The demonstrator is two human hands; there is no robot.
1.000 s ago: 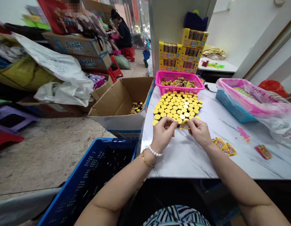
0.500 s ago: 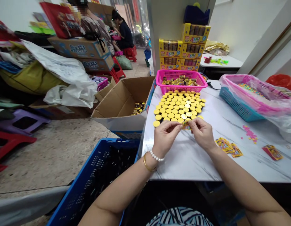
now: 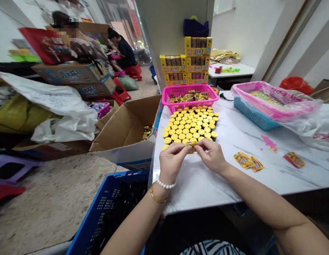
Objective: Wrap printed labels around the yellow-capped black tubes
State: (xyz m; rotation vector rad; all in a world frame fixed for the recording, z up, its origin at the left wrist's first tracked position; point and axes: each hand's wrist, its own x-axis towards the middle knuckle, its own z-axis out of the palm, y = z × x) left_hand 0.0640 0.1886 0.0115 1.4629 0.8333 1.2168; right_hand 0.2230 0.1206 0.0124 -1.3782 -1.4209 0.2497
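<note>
My left hand (image 3: 172,163), with a pearl bracelet and a gold bangle at its wrist, pinches one end of a small yellow printed label (image 3: 191,143). The other end is between the fingertips of my right hand (image 3: 212,156). Just beyond my fingers stand many small tubs with yellow lids (image 3: 189,125), packed close together on the white marbled table (image 3: 196,180). To the right of my right hand lies a loose group of similar printed cards (image 3: 249,161). Farther right is a small stack of printed cards (image 3: 294,159).
Behind the tubs stands a pink basket (image 3: 190,102) of small wrapped pieces. A plastic-lined basket (image 3: 260,109) holds colourful beads, and pink bits (image 3: 269,143) lie nearby. An open carton (image 3: 122,124) and a blue crate (image 3: 106,202) stand left of the table. Two people (image 3: 126,49) sit beyond.
My head view has turned, so the scene sits farther left and slightly lower. Both hands still pinch the label, which now shows more clearly between my fingers.
</note>
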